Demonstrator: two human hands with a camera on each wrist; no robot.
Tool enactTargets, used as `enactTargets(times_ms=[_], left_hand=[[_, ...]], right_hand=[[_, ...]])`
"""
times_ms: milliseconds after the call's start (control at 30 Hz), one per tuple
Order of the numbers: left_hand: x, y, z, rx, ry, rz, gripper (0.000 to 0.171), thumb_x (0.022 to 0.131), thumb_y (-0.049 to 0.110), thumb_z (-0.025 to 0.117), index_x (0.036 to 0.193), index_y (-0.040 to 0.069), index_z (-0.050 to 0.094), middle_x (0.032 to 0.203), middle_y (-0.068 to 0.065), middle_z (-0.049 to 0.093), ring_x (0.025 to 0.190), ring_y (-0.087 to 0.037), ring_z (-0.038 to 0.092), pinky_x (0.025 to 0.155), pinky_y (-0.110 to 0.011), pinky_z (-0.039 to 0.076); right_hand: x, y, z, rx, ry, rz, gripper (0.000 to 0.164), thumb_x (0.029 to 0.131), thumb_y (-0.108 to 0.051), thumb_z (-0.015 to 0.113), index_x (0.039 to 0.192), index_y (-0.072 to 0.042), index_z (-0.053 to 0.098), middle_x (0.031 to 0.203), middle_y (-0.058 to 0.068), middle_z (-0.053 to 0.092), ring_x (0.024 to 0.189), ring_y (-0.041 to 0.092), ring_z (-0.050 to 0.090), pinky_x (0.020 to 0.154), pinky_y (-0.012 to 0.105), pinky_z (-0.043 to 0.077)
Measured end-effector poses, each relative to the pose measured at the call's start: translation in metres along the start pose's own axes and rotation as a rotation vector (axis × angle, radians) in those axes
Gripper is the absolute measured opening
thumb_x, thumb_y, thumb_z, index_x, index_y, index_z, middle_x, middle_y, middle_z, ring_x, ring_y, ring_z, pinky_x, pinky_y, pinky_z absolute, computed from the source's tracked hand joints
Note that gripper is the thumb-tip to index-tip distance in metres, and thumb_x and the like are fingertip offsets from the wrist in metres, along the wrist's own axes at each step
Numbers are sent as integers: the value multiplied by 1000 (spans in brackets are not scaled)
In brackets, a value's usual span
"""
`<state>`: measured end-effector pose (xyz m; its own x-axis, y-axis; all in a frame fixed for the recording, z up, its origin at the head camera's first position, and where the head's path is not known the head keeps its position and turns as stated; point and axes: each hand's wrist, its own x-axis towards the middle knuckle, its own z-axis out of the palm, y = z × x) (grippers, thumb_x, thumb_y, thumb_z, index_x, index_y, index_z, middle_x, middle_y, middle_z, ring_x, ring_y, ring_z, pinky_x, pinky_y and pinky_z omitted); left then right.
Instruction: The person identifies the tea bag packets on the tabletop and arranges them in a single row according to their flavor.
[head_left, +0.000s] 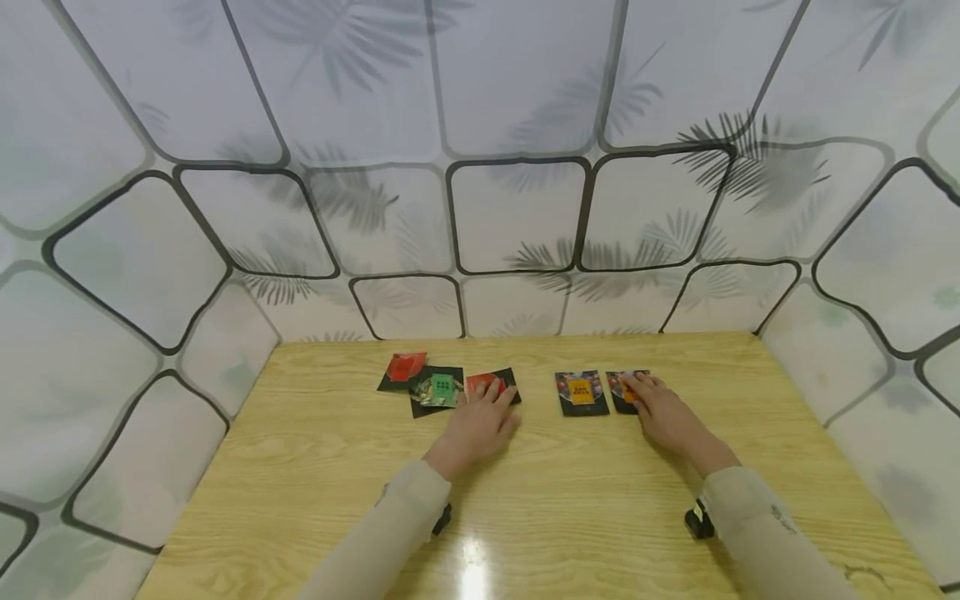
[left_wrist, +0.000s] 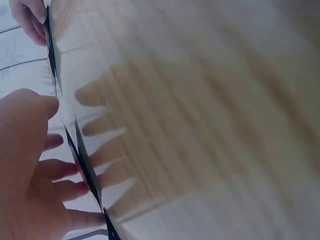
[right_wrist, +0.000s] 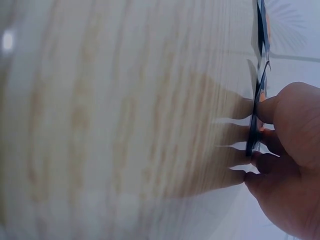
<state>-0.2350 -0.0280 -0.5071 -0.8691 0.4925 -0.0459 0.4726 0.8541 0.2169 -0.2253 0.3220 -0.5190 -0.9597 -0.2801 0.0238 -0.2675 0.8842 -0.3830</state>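
My left hand [head_left: 483, 423] rests its spread fingertips on a small flat red-and-black packet [head_left: 511, 380], hiding part of its front. In the left wrist view, the fingers lie straight along the packet's thin edge [left_wrist: 86, 167]. A packet with a green label [head_left: 442, 388] sits directly left of that hand. My right hand [head_left: 670, 417] touches the rightmost packet [head_left: 622, 400], dark with an orange label, its fingers covering the right part. The right wrist view shows the thumb and fingers along that packet's edge [right_wrist: 255, 125]. Just left of it lies a matching orange-labelled packet [head_left: 582, 393].
At the far left another red-and-black packet [head_left: 406, 367] overlaps the green-labelled one. All the packets lie in a row towards the back of the wooden table [head_left: 570, 500]. A patterned fabric wall [head_left: 517, 217] rises behind the table and along both sides.
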Motion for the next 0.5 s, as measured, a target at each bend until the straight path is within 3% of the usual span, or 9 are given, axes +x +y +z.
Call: enactTargets(times_ms=[500], left_hand=[[4, 5, -2, -28, -47, 158, 54, 112, 46, 45, 159, 19, 50, 167, -5, 44, 155, -37, 40, 121, -67, 37]], right_hand=[[-1, 1, 0, 7, 13, 0, 49, 110, -6, 46, 159, 3, 41, 162, 38, 34, 149, 61, 31, 118, 74, 30]])
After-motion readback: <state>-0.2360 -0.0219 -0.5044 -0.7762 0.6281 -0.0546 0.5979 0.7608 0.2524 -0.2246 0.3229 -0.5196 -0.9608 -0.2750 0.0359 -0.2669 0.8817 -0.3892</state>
